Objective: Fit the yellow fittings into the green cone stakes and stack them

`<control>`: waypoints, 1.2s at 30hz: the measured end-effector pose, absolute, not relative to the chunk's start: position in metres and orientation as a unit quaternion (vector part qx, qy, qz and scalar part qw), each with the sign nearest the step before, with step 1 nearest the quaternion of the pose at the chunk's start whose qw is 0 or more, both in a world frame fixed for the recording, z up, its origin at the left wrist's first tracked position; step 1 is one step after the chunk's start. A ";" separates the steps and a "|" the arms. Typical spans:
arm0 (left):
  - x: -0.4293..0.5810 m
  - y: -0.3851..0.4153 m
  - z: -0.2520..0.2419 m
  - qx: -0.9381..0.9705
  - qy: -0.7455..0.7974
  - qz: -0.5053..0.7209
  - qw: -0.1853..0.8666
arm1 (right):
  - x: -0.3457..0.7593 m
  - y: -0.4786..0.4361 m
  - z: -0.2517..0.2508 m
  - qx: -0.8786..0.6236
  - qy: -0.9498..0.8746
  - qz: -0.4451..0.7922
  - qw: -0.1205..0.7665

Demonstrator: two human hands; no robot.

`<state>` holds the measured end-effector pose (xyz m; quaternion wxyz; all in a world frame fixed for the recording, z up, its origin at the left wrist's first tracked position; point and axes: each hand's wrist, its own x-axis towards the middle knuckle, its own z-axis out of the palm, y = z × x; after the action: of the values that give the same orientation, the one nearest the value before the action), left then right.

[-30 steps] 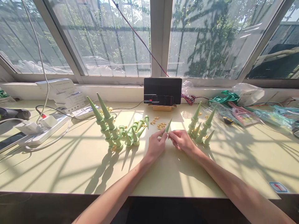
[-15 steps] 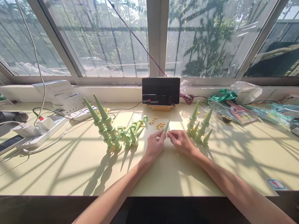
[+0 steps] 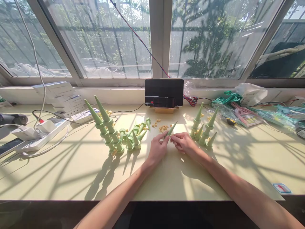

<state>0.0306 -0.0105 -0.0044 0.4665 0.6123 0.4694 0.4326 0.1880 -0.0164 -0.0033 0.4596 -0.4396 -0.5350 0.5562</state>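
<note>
My left hand (image 3: 157, 148) grips a pale green cone (image 3: 172, 128), whose point leans up and to the right. Close beside its base, my right hand (image 3: 185, 142) is closed in a pinch; whatever its fingertips hold is too small and covered to name. Just beyond my hands lies a loose group of small yellow pegs (image 3: 163, 128). To the left stand tall green stacked spires (image 3: 107, 122), with shorter green cones (image 3: 136, 141) by them. A second cluster of green spires (image 3: 207, 127) with yellow bits rises to the right of my right hand.
A black tablet (image 3: 164, 89) on a cardboard stand faces me at the back, a phone-like dark panel before it. White boxes (image 3: 57, 95) and a power strip (image 3: 43, 135) with cables occupy the left. Plastic bags and green cord (image 3: 228, 98) lie at the back right.
The cone in my left hand has tipped further to the right. My right hand has turned slightly, its lower fingers now showing more, still close to the cone's base.
</note>
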 end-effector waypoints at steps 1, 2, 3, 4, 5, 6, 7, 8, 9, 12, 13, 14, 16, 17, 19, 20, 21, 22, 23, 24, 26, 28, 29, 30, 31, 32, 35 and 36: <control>0.031 -0.010 -0.005 0.611 0.469 0.432 0.469 | 0.188 -0.017 -0.003 -0.433 -0.528 0.566 0.461; 0.031 -0.010 -0.005 0.609 0.469 0.432 0.472 | 0.188 -0.017 -0.003 -0.429 -0.524 0.573 0.463; 0.031 -0.010 -0.005 0.607 0.469 0.431 0.475 | 0.188 -0.017 -0.003 -0.427 -0.522 0.575 0.463; 0.031 -0.010 -0.005 0.605 0.470 0.431 0.477 | 0.188 -0.017 -0.003 -0.426 -0.523 0.574 0.463; 0.031 -0.010 -0.005 0.604 0.472 0.430 0.477 | 0.188 -0.017 -0.003 -0.428 -0.526 0.571 0.463; 0.031 -0.010 -0.005 0.604 0.474 0.428 0.476 | 0.188 -0.017 -0.003 -0.431 -0.529 0.565 0.464; 0.031 -0.010 -0.005 0.605 0.476 0.427 0.474 | 0.188 -0.017 -0.004 -0.436 -0.532 0.558 0.465; 0.031 -0.010 -0.004 0.607 0.478 0.425 0.472 | 0.188 -0.016 -0.004 -0.441 -0.537 0.549 0.465; 0.031 -0.010 -0.004 0.608 0.480 0.424 0.469 | 0.188 -0.016 -0.005 -0.445 -0.543 0.540 0.465; 0.030 -0.009 -0.004 0.610 0.482 0.427 0.462 | 0.188 -0.015 -0.006 -0.446 -0.565 0.517 0.462; 0.030 -0.009 -0.004 0.611 0.481 0.429 0.459 | 0.188 -0.015 -0.005 -0.444 -0.573 0.511 0.462; 0.030 -0.009 -0.004 0.613 0.479 0.431 0.457 | 0.188 -0.016 -0.004 -0.443 -0.579 0.504 0.463; 0.030 -0.009 -0.003 0.614 0.478 0.434 0.453 | 0.187 -0.017 -0.002 -0.442 -0.587 0.494 0.464; 0.030 -0.010 -0.003 0.614 0.479 0.436 0.451 | 0.187 -0.018 0.000 -0.444 -0.588 0.492 0.465; 0.031 -0.010 -0.001 0.613 0.482 0.437 0.448 | 0.185 -0.019 0.003 -0.450 -0.585 0.490 0.464; 0.031 -0.011 0.000 0.612 0.484 0.438 0.447 | 0.185 -0.020 0.004 -0.454 -0.583 0.488 0.464; 0.031 -0.011 0.000 0.611 0.486 0.437 0.447 | 0.184 -0.020 0.005 -0.458 -0.582 0.484 0.465; 0.031 -0.012 0.001 0.610 0.487 0.437 0.447 | 0.183 -0.020 0.005 -0.462 -0.582 0.481 0.465; 0.031 -0.012 0.002 0.610 0.488 0.436 0.447 | 0.183 -0.020 0.005 -0.466 -0.582 0.477 0.465; 0.031 -0.012 0.002 0.610 0.490 0.435 0.446 | 0.183 -0.020 0.006 -0.469 -0.582 0.474 0.465; 0.031 -0.012 0.002 0.611 0.493 0.434 0.443 | 0.183 -0.020 0.006 -0.473 -0.583 0.470 0.464; 0.031 -0.011 0.001 0.611 0.495 0.431 0.443 | 0.183 -0.020 0.006 -0.476 -0.585 0.467 0.462; 0.031 -0.010 0.000 0.611 0.495 0.429 0.444 | 0.183 -0.020 0.006 -0.478 -0.586 0.465 0.461; 0.031 -0.010 -0.001 0.612 0.495 0.427 0.445 | 0.183 -0.021 0.006 -0.479 -0.586 0.464 0.460; 0.031 -0.009 -0.002 0.612 0.494 0.426 0.447 | 0.182 -0.021 0.006 -0.481 -0.586 0.463 0.459; 0.031 -0.009 -0.002 0.613 0.493 0.426 0.447 | 0.182 -0.021 0.006 -0.481 -0.585 0.463 0.460; 0.032 -0.010 -0.002 0.616 0.492 0.428 0.442 | 0.180 -0.020 0.004 -0.483 -0.583 0.457 0.467; 0.032 -0.010 -0.002 0.619 0.492 0.428 0.438 | 0.180 -0.020 0.003 -0.484 -0.584 0.452 0.469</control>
<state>0.0317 -0.0101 -0.0016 0.4376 0.6190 0.4922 0.4278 0.1800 -0.0198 0.0026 0.4692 -0.4839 -0.5845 0.4517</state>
